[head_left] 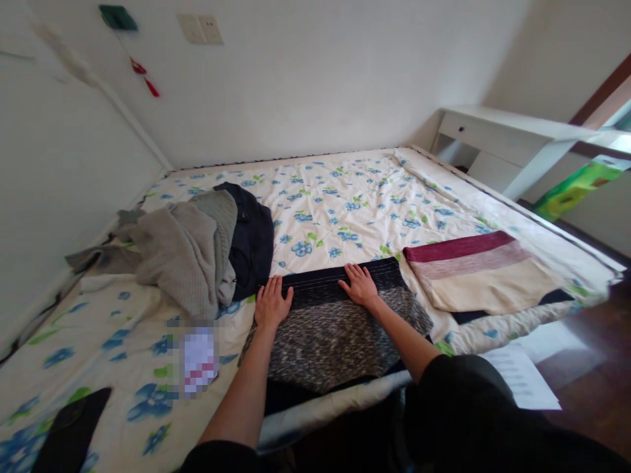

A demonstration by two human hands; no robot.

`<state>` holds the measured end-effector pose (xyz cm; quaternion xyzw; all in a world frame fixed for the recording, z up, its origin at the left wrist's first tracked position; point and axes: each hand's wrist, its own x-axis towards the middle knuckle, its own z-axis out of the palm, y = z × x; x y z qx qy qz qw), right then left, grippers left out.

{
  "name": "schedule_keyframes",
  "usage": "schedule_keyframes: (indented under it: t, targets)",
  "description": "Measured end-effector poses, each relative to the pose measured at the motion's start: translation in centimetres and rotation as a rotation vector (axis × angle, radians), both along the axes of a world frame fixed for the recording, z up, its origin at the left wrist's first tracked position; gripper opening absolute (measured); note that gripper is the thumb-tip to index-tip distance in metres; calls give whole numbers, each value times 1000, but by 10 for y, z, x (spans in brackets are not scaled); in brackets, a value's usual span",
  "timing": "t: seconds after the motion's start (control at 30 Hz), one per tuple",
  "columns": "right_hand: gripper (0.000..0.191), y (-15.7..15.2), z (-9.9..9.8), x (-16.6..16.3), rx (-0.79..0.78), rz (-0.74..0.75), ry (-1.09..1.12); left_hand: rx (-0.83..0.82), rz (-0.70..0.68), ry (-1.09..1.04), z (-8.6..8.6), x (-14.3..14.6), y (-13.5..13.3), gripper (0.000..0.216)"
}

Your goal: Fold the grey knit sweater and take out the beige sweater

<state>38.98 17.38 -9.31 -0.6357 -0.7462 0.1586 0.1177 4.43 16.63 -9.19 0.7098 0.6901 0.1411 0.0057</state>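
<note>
A folded knit garment (335,335), black at its far band and speckled grey nearer me, lies flat along the bed's front edge. My left hand (273,303) rests on its far left corner, palm down with the fingers stretched out. On the black band toward the right lies my right hand (359,285), also flat with fingers spread. To the right sits another folded knit garment (478,272) in maroon, pink and cream, with dark cloth showing under its near side. Left of my hands is a loose heap of clothes, with a grey-beige knit (172,249) and a dark navy garment (252,240).
The bed's floral sheet (340,203) spreads beneath everything. A black phone-like object (71,430) and a blurred-out item (198,361) lie at the left. A white desk (497,135) stands at the back right. Papers (525,374) show low at the right, beside the bed.
</note>
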Motion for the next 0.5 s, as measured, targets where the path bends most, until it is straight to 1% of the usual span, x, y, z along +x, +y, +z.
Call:
schedule_keyframes:
  t: [0.13, 0.23, 0.33, 0.5]
  targets:
    - [81, -4, -6, 72, -27, -116, -74, -18, -1, 14, 3, -1, 0, 77]
    - [80, -7, -8, 111, -70, -196, -106, -27, -2, 12, 4, -2, 0, 78]
    - [80, -7, -8, 127, -133, -232, -113, -49, -15, 6, 5, -2, 2, 78]
    - [84, -3, -1, 124, -206, -223, -136, -128, -12, 20, 13, -1, 4, 77]
